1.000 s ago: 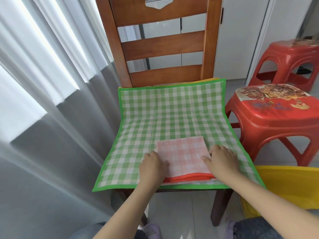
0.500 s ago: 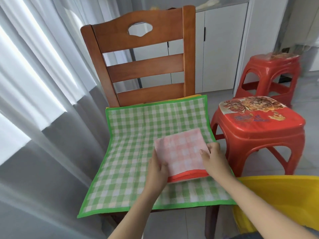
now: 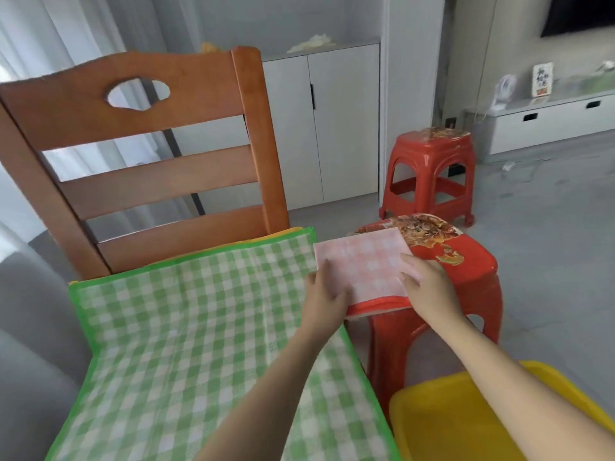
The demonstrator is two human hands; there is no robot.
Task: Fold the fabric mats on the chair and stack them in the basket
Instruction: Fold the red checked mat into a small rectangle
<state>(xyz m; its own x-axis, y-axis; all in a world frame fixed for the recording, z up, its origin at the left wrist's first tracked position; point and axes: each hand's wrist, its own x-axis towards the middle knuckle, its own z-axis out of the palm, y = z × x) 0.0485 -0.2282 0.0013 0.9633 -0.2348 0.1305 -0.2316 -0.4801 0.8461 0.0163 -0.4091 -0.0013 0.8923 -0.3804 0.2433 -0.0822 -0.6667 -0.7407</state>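
Note:
A folded pink-checked mat with a red edge [image 3: 364, 264] is held in the air over the chair's right side and the near red stool. My left hand [image 3: 327, 294] grips its left edge and my right hand [image 3: 427, 287] grips its right edge, thumbs on top. A green-checked mat [image 3: 199, 327] lies spread flat over the seat of the wooden chair [image 3: 159, 181], with a yellow edge of another mat [image 3: 283, 233] showing beneath it at the back. The yellow basket [image 3: 442, 424] stands on the floor at the lower right, partly behind my right forearm.
Two red plastic stools stand right of the chair, the near one [image 3: 466, 261] under the held mat and the far one [image 3: 429, 174] by a white cabinet [image 3: 319, 128]. Grey curtains [image 3: 30, 327] hang at the left. Grey floor [image 3: 549, 244] stretches to the right.
Both hands have lifted the folded pink mat off the green mat and carried it to the right, over the near stool. The view has swung up and right.

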